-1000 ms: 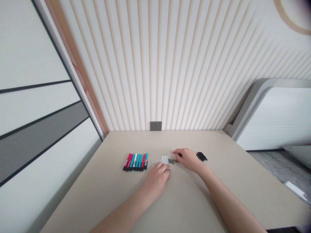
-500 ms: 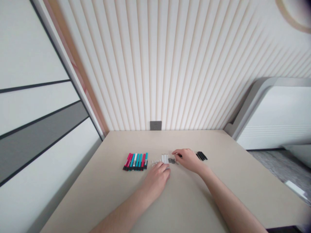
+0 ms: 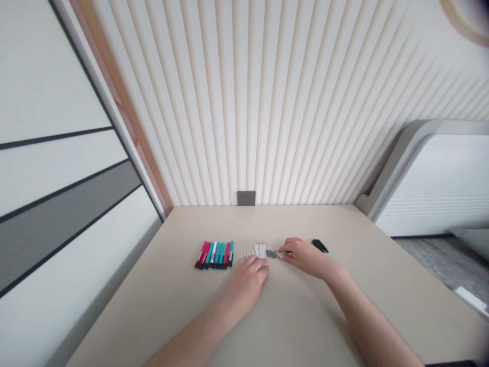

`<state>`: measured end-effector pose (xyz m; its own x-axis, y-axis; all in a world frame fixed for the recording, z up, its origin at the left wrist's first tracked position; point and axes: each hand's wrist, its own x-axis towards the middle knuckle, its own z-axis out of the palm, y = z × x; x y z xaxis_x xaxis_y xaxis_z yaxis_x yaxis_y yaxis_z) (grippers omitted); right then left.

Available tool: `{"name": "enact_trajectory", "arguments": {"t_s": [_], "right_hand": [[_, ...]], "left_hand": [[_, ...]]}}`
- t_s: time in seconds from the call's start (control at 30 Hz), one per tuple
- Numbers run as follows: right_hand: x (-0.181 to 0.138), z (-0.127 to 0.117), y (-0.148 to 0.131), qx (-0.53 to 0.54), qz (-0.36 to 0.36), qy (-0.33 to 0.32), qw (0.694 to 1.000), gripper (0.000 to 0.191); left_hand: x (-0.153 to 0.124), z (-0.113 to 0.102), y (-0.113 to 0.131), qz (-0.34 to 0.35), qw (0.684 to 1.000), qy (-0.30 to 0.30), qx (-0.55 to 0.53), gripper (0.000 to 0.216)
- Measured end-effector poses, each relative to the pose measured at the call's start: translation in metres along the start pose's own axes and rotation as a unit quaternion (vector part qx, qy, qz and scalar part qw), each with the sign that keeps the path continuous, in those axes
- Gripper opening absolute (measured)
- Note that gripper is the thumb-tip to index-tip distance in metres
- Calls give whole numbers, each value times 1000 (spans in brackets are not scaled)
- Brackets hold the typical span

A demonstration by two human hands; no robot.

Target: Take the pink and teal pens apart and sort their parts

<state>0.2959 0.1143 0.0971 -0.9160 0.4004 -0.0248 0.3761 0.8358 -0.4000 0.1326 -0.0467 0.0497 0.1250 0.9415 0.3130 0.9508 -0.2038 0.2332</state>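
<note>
A ribbed white wall (image 3: 244,102) fills most of my view and closes off the far side of the beige table (image 3: 290,326). The table's side edges spread toward me, with tabletop outside both forearms and between them. A striped panel (image 3: 57,178) slants along the left; a pale headboard (image 3: 439,173) rises past the right edge.

Both arms reach in from the near side, converging at mid-table. My left hand (image 3: 249,278) is palm down, fingers bent; I cannot tell whether it grips. My right hand (image 3: 305,256) points left, thumb and forefinger close together; I cannot tell whether they pinch anything.

Near the left hand, pens (image 3: 214,255) in pink, teal and white lie in a row, black ends toward me. A dark outlet (image 3: 246,198) sits just above the table's far edge. Silver rods (image 3: 260,250) lie side by side between the hands, near ends under the left fingers. Black tubes (image 3: 320,245) lie just right of the right hand.

Smallest are white bits (image 3: 246,254), left of the rods, and grey bits (image 3: 271,253), between rods and right fingertips.
</note>
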Motion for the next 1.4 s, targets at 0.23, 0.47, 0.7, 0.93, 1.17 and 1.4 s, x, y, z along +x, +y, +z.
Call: {"name": "enact_trajectory", "arguments": {"t_s": [0.23, 0.47, 0.7, 0.93, 1.17, 1.4], "right_hand": [[0, 5, -6, -60, -5, -13, 998, 21], [7, 13, -5, -71, 20, 7, 997, 22], [9, 15, -6, -80, 16, 25, 996, 20], [6, 9, -7, -128, 17, 25, 991, 20], [8, 12, -10, -160, 5, 11, 987, 17], [8, 15, -7, -156, -5, 16, 988, 17]], "left_hand": [[2, -2, 2, -8, 1000, -17, -2, 15], [2, -3, 3, -2, 1000, -11, 4, 14], [2, -4, 3, -4, 1000, -15, 10, 12], [1, -3, 3, -6, 1000, -16, 11, 13], [2, -4, 4, -8, 1000, -24, 9, 14], [2, -5, 4, -8, 1000, -20, 13, 14]]}}
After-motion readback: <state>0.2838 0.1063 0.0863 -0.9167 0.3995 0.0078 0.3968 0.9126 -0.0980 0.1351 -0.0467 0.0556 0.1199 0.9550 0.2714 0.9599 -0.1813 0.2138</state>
